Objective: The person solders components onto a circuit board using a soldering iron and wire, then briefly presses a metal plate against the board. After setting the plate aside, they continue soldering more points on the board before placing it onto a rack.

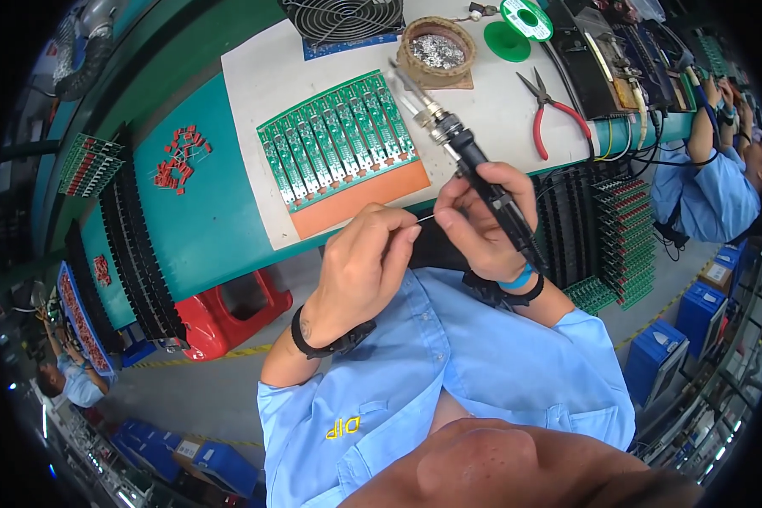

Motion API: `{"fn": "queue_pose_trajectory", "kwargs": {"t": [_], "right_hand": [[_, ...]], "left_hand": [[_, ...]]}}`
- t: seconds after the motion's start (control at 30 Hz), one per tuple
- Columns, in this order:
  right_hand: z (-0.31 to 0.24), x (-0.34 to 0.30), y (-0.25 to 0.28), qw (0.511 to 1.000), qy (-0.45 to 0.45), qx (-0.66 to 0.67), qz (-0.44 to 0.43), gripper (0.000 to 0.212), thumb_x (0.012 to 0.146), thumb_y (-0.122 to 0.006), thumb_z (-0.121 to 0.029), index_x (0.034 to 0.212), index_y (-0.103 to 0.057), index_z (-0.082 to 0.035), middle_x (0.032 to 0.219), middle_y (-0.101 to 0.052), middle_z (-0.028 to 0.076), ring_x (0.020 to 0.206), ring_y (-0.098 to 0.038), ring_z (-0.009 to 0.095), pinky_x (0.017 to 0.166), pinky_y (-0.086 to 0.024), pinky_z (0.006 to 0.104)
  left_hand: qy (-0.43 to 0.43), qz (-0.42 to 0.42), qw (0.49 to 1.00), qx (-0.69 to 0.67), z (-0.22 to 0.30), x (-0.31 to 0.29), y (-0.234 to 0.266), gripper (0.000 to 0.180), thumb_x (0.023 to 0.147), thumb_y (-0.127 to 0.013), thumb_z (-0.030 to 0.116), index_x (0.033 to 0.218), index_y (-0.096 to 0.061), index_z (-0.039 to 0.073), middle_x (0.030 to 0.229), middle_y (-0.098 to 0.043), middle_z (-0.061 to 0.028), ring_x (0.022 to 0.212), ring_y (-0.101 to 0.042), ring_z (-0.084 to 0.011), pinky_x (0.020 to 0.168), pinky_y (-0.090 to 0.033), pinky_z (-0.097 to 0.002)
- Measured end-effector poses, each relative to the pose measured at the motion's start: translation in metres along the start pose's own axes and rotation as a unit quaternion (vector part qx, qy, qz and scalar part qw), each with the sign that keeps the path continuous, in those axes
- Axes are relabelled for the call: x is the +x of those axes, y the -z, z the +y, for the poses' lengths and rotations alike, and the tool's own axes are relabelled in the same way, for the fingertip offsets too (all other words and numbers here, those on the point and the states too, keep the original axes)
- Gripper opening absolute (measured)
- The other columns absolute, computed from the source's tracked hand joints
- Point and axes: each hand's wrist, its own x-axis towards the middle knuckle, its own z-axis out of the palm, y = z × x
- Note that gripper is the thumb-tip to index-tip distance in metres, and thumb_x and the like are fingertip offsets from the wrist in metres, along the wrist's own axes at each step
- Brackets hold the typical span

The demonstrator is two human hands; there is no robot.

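My right hand [486,224] is closed round the black handle of a soldering iron [475,165], which slants up and left with its metal end by the bowl. Between my two hands runs a short thin silvery wire [426,218]. The fingertips of my left hand [365,258] pinch one end of it; the other end meets my right thumb and fingertips. Just beyond my hands lies a panel of green circuit boards [334,135] in a row, on an orange-brown sheet [364,196] over white paper [250,102].
A bowl of silvery metal [437,52], a fan [347,17], a green wire spool [526,21] and red-handled pliers [558,114] lie further back. Red components [180,157] are scattered left. Black racks [135,245] and a red stool [233,313] flank me. Co-workers sit right and far left.
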Motion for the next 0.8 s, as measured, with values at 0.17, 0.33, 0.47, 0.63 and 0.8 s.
{"fn": "queue_pose_trajectory", "kwargs": {"t": [0.17, 0.33, 0.47, 0.63, 0.8], "right_hand": [[0.005, 0.004, 0.01, 1.0, 0.004, -0.016, 0.019, 0.071, 0.085, -0.067, 0.019, 0.144, -0.035, -0.006, 0.113, -0.062, 0.018, 0.094, -0.067, 0.022, 0.082, -0.058, 0.0366], [0.004, 0.015, 0.009, 0.998, -0.007, -0.049, 0.047, 0.064, 0.091, -0.066, 0.012, 0.145, -0.036, -0.003, 0.11, -0.064, 0.017, 0.092, -0.066, 0.021, 0.083, -0.056, 0.0358], [0.006, 0.027, 0.028, 0.978, 0.035, -0.178, 0.102, 0.044, 0.1, -0.06, 0.002, 0.14, -0.042, 0.003, 0.109, -0.067, 0.018, 0.09, -0.066, 0.021, 0.084, -0.055, 0.0363], [0.0, 0.038, 0.04, 0.974, -0.105, -0.14, 0.144, 0.035, 0.106, -0.054, -0.013, 0.133, -0.05, 0.008, 0.108, -0.068, 0.021, 0.089, -0.065, 0.022, 0.083, -0.054, 0.0353], [0.007, 0.037, 0.061, 0.985, 0.042, -0.116, 0.122, 0.042, 0.103, -0.058, -0.025, 0.126, -0.054, 0.01, 0.096, -0.064, 0.017, 0.077, -0.061, 0.019, 0.07, -0.051, 0.0309]], "left_hand": [[0.031, 0.006, 0.999, 0.008, 0.0, 0.002, 0.009, 0.014, 0.086, -0.071, -0.006, 0.097, -0.063, -0.001, 0.081, -0.065, -0.012, 0.063, -0.062, -0.025, 0.056, -0.05, -0.035], [0.024, 0.027, 0.998, 0.06, -0.003, 0.011, 0.014, 0.012, 0.084, -0.072, -0.006, 0.093, -0.066, 0.0, 0.078, -0.065, -0.0099, 0.06, -0.06, -0.0221, 0.053, -0.046, -0.0339], [0.012, 0.047, 0.985, 0.165, -0.012, 0.027, 0.026, 0.011, 0.084, -0.075, -0.004, 0.091, -0.068, 0.002, 0.076, -0.066, -0.0072, 0.059, -0.058, -0.021, 0.056, -0.042, -0.0343], [-0.006, 0.079, 0.965, 0.25, -0.027, 0.047, 0.025, 0.01, 0.084, -0.077, 0.002, 0.09, -0.07, 0.005, 0.078, -0.068, -0.0045, 0.059, -0.059, -0.0202, 0.061, -0.039, -0.0345], [0.024, 0.099, 0.961, 0.259, -0.042, 0.062, 0.016, 0.008, 0.086, -0.077, 0.004, 0.091, -0.07, 0.006, 0.081, -0.071, -0.0042, 0.061, -0.061, -0.0198, 0.061, -0.038, -0.0341]]}}
